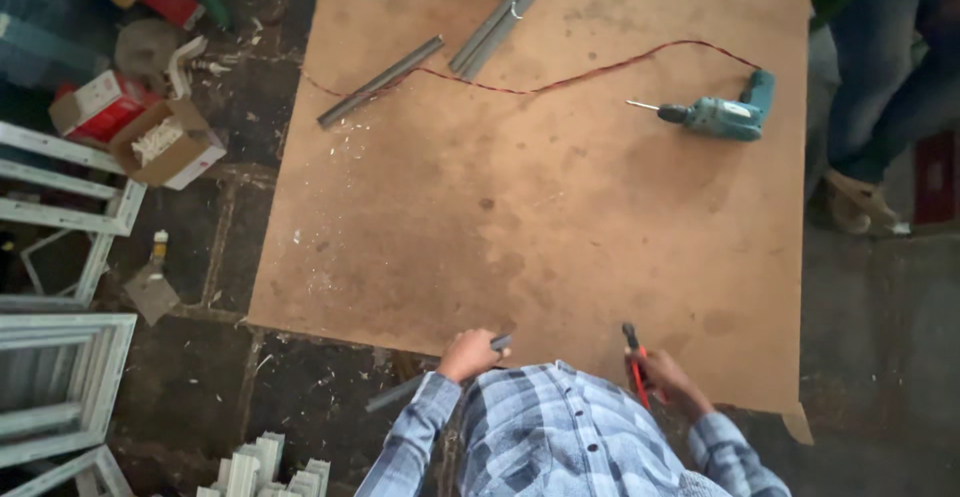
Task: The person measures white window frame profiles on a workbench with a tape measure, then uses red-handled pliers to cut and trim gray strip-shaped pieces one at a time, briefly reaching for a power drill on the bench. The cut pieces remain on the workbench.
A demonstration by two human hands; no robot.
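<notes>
At the near edge of the brown hardboard worktop [540, 187], the left hand [468, 353] is closed around a short grey metal strip [440, 375], its long axis slanting from near-left, off the edge, to far-right. The right hand [668, 377] grips red-handled pliers [634, 362], pointing away. A teal electric drill [722, 117] lies far right, well apart.

A grey metal strip [440, 372] juts over the board's near edge beside red-handled pliers [635, 362], upright.
</notes>
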